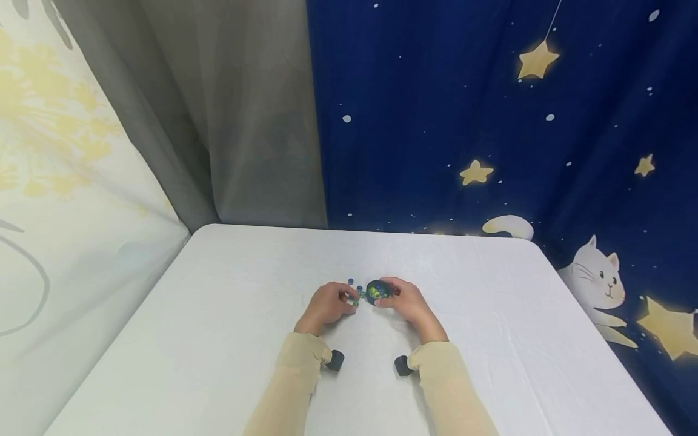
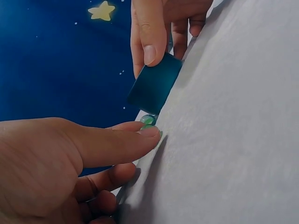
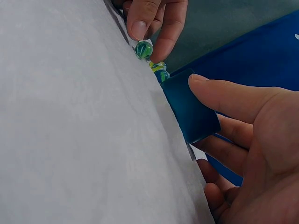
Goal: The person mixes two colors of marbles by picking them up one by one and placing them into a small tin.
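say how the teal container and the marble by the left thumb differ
The teal container is larger than the marble. The container looks opaque; the marble is glassy and swirled. The right hand grips the container; the marble sits by the left hand. Both show blue-green.

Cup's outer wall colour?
Plain teal; the cup wall shows best in the right wrist view.

Soft, even light filled the head view, leaving the table [image 1: 229, 339] bright and the grey curtain [image 1: 262, 121] behind the table duller. Both wrist views were dimmer and greyer. In the left one, the left hand's [image 2: 56, 163] soft-edged shadow darkened the table, and fine detail looked slightly soft.
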`<act>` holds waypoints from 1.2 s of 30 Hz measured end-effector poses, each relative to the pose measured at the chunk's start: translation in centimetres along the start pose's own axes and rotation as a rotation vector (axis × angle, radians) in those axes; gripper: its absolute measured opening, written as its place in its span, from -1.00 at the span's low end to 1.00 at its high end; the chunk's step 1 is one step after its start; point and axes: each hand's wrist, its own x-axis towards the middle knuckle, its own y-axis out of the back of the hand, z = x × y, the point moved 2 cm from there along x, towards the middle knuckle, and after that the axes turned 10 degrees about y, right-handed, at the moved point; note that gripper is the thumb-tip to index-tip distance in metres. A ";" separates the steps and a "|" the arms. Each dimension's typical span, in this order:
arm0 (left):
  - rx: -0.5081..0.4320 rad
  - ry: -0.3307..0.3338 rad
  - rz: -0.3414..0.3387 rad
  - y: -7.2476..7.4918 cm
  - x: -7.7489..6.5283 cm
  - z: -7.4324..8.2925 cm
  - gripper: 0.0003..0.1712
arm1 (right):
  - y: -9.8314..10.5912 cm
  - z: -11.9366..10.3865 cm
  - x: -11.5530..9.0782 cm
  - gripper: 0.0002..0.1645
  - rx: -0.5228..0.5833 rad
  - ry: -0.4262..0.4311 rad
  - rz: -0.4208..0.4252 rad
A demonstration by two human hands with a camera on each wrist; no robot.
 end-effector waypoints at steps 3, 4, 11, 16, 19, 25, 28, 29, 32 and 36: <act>0.014 -0.013 0.007 -0.1 0.0 -0.1 -0.74 | 0.0 0.0 0.0 -0.32 0.001 -0.002 0.001; 0.014 -0.013 0.008 -0.2 0.0 -0.1 -0.75 | 0.0 0.0 0.0 -0.32 0.000 -0.003 0.000; 0.022 -0.016 0.018 -0.2 -0.1 -0.1 -0.77 | 0.0 -0.1 0.0 -0.32 -0.002 -0.008 -0.002; 0.027 -0.022 0.030 -0.2 -0.1 0.0 -0.78 | 0.0 -0.2 0.0 -0.33 0.006 -0.003 0.001; 0.028 -0.022 0.033 -0.1 -0.1 0.0 -0.79 | 0.0 -0.1 -0.1 -0.34 0.009 -0.001 0.003; 0.022 -0.020 0.034 0.1 -0.3 0.2 -0.80 | 0.0 -0.1 -0.1 -0.33 0.009 -0.003 0.002; 0.018 -0.020 0.037 0.1 -0.3 0.2 -0.81 | 0.0 -0.1 0.0 -0.33 0.007 -0.007 0.002; 0.013 -0.017 0.038 0.1 -0.3 0.2 -0.82 | 0.0 -0.1 0.0 -0.33 0.008 -0.008 0.002; -0.005 -0.011 0.043 0.2 -0.4 0.2 -0.82 | 0.1 -0.2 -0.1 -0.34 0.010 -0.012 0.001; -0.041 -0.015 0.054 0.3 -0.4 0.2 -0.83 | 0.1 -0.2 -0.1 -0.33 0.012 -0.015 -0.001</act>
